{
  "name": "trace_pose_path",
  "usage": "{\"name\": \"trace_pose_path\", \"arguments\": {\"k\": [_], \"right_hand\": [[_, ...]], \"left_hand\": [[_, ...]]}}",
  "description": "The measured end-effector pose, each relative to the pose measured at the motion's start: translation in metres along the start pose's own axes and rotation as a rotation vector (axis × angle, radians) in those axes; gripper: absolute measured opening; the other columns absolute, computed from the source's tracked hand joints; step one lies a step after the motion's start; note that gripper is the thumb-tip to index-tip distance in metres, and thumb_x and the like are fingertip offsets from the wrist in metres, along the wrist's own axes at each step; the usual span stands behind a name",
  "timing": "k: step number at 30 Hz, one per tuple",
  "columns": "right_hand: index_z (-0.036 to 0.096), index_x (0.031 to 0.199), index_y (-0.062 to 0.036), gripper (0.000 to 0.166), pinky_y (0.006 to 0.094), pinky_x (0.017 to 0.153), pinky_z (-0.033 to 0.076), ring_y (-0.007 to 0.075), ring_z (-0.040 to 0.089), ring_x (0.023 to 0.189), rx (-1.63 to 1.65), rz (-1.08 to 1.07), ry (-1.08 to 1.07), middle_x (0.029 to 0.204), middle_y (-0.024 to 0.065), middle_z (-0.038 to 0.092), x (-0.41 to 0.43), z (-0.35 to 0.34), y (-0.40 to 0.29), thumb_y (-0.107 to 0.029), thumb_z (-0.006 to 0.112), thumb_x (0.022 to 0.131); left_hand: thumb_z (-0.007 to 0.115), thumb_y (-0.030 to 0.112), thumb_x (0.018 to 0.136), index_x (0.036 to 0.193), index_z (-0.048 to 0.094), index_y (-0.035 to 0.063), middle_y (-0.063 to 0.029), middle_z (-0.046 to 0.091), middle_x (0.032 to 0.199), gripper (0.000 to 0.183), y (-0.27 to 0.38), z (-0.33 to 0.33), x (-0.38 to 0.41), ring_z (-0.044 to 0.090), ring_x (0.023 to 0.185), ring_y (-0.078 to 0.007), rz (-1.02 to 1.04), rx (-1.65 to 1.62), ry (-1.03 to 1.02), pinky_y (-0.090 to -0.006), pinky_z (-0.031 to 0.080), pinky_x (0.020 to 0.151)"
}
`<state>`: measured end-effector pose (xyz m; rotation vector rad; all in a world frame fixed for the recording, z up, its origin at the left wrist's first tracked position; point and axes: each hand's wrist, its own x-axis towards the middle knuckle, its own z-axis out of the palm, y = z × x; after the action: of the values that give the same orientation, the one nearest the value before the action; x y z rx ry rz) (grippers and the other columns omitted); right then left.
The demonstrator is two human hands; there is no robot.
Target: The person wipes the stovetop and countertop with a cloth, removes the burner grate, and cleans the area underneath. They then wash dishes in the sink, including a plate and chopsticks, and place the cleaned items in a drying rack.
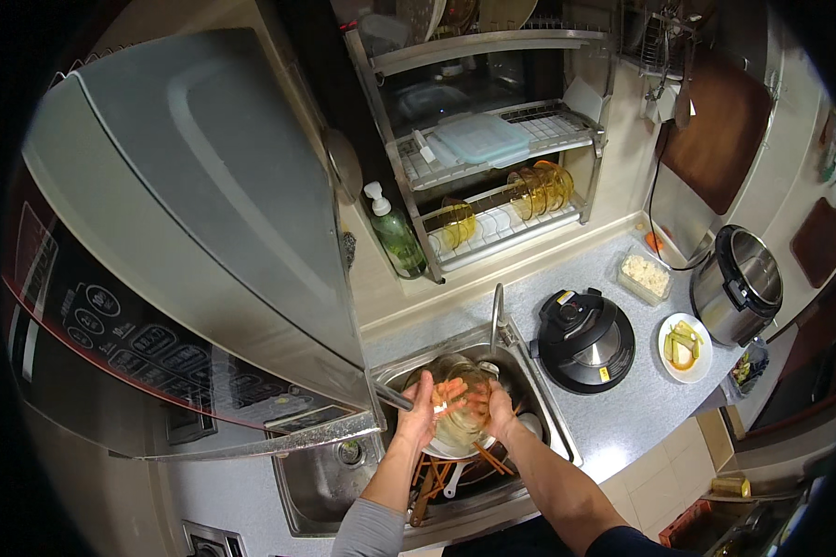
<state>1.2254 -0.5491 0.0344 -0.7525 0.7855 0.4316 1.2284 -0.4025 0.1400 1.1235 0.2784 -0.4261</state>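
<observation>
Over the sink (pixel 540 390) I hold a clear, slightly yellowish glass bowl (pixel 460 421) between both hands. My left hand (pixel 419 416) grips its left side, and my right hand (pixel 499 412) grips the right; fingers show through the glass. Beneath the bowl, the basin holds orange-brown chopsticks (pixel 491 459), a white spoon-like utensil (pixel 453 482) and a brown-handled utensil (pixel 420 512). Other dishes there are partly hidden by the bowl and my arms. A curved metal faucet (pixel 497 313) rises behind the basin.
A large dish dryer or cabinet (pixel 202 230) overhangs the left. On the counter are a black pressure-cooker lid (pixel 586 341), a white plate of food (pixel 684 348), a food container (pixel 644 277) and a steel cooker (pixel 735 285). Behind stand a green pump bottle (pixel 397 237) and a dish rack (pixel 508 230).
</observation>
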Motion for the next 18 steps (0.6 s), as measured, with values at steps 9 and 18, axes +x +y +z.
{"name": "trace_pose_path", "arguments": {"k": [9,18], "right_hand": [[0.052,0.123,-0.0037,0.04,0.0412,0.079,0.056,0.0285,0.065,0.094,0.025,0.027,-0.4,0.112,0.0148,0.062,0.011,0.034,0.02,-0.032,0.034,0.101],[0.054,0.122,-0.0041,0.04,0.0395,0.087,0.05,0.0269,0.061,0.097,0.084,0.136,-0.389,0.113,0.0133,0.062,-0.031,-0.02,0.029,-0.031,0.036,0.099]], "left_hand": [[0.037,0.046,0.099,0.125,0.042,-0.0144,-0.0283,0.052,0.127,0.066,0.021,-0.063,-0.051,0.051,0.122,-0.0382,0.132,-0.194,0.031,-0.0468,0.048,0.097],[0.042,0.045,0.099,0.118,0.052,-0.0034,-0.0283,0.054,0.125,0.053,-0.021,-0.065,-0.052,0.054,0.118,-0.042,-0.013,-0.198,0.005,-0.0507,0.051,0.093]]}}
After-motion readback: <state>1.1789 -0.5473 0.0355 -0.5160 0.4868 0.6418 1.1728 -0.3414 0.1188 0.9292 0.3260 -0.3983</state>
